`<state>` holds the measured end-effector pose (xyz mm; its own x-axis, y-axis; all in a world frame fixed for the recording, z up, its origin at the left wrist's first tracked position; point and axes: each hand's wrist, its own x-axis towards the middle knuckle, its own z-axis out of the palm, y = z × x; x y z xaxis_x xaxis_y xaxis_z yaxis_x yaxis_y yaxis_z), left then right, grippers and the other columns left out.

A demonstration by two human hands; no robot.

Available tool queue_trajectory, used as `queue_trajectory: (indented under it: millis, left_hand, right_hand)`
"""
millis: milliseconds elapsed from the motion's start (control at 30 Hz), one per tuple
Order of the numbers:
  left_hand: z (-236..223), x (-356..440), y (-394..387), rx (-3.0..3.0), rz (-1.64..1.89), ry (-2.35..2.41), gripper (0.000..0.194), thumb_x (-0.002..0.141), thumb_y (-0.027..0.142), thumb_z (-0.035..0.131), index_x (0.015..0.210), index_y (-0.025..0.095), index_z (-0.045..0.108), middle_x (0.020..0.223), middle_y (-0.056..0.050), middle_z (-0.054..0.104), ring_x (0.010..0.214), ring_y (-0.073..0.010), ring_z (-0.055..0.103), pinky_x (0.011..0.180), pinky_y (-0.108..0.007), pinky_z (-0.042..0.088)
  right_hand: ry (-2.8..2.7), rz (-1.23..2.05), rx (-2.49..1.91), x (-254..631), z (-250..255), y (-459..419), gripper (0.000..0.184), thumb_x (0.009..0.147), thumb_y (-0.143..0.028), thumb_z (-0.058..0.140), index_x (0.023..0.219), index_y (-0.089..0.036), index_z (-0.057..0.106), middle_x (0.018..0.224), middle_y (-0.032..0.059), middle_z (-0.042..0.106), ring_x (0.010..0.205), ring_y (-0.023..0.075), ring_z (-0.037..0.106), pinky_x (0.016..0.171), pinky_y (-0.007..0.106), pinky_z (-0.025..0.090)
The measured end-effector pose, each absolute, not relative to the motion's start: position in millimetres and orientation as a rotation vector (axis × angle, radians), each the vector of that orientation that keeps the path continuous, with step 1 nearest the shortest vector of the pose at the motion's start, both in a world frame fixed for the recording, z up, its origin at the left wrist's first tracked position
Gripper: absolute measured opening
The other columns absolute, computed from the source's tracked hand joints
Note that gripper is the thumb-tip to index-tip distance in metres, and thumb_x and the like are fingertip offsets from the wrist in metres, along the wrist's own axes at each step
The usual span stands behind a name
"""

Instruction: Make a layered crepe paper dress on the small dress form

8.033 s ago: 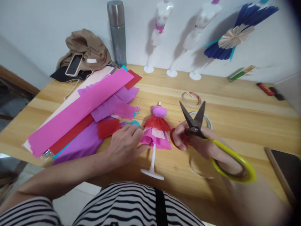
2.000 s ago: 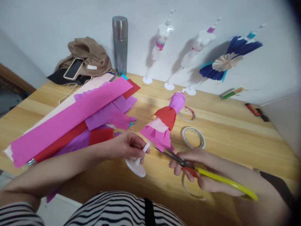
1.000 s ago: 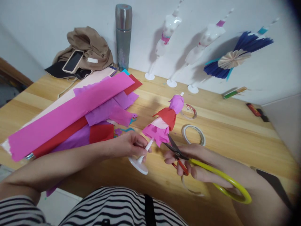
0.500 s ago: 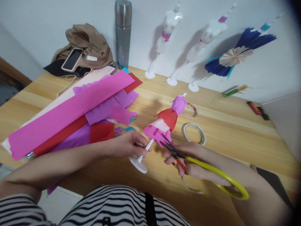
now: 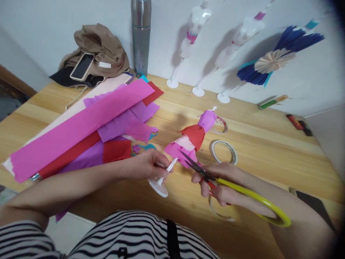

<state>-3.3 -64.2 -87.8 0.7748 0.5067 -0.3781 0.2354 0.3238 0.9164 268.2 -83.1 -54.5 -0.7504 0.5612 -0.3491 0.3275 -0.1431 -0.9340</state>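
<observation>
My left hand point(image 5: 153, 166) is closed around the white stem of a small mannequin stand point(image 5: 158, 187), just above its round base. The mannequin leans away over the table, wearing a layered paper dress point(image 5: 192, 138) with a purple top, a red tier, a pale pink tier and a magenta hem. In my right hand point(image 5: 215, 178) are scissors point(image 5: 249, 196) with yellow and red handles. Their dark blades lie over or beside the magenta hem; whether they touch it I cannot tell.
Left of the hands lie strips of coloured crepe paper point(image 5: 81, 129). Tape rolls point(image 5: 224, 152) rest beyond my right hand. Along the wall stand a steel flask point(image 5: 141, 39), two white mannequins point(image 5: 198, 21) and one in blue paper point(image 5: 285, 43). A phone point(image 5: 309, 203) lies at right.
My right hand and the scissors have shifted slightly right, and the blades look closer together. My left hand keeps its hold on the stem.
</observation>
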Motion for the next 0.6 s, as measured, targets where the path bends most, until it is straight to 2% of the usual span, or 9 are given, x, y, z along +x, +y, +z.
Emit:
queue_trajectory:
  millis: [167,433,600]
  left_hand:
    - [-89.8,-3.1,-64.2,1.272,0.215,0.714,0.014,0.069,0.023,0.057,0.058,0.014,0.053,0.051,0.004,0.044,0.050,-0.0064,0.037,0.046,-0.018,0.027]
    - [-90.5,-3.4,-64.2,1.282,0.207,0.708,0.015,0.069,0.022,0.057,0.058,0.015,0.051,0.050,0.005,0.041,0.049,-0.0062,0.036,0.046,-0.018,0.026]
    - [-90.5,-3.2,-64.4,1.264,0.197,0.713,0.015,0.069,0.024,0.057,0.059,0.015,0.051,0.051,0.005,0.042,0.049,-0.0065,0.036,0.046,-0.018,0.027]
  right_hand:
    - [-1.896,2.005,-1.203,263.2,-45.5,-85.9,0.033,0.088,-0.047,0.061,0.103,-0.018,0.063,0.075,0.0002,0.060,0.051,0.0079,0.051,0.042,0.018,0.041]
    - [-1.793,2.047,-1.169,262.0,-45.8,-89.7,0.042,0.084,-0.058,0.063,0.099,-0.019,0.063,0.070,-0.0025,0.054,0.047,0.0064,0.045,0.039,0.018,0.039]
    - [-1.770,2.081,-1.173,261.4,-46.7,-91.8,0.038,0.084,-0.055,0.064,0.097,-0.019,0.061,0.070,-0.0032,0.051,0.048,0.0064,0.042,0.038,0.016,0.037]
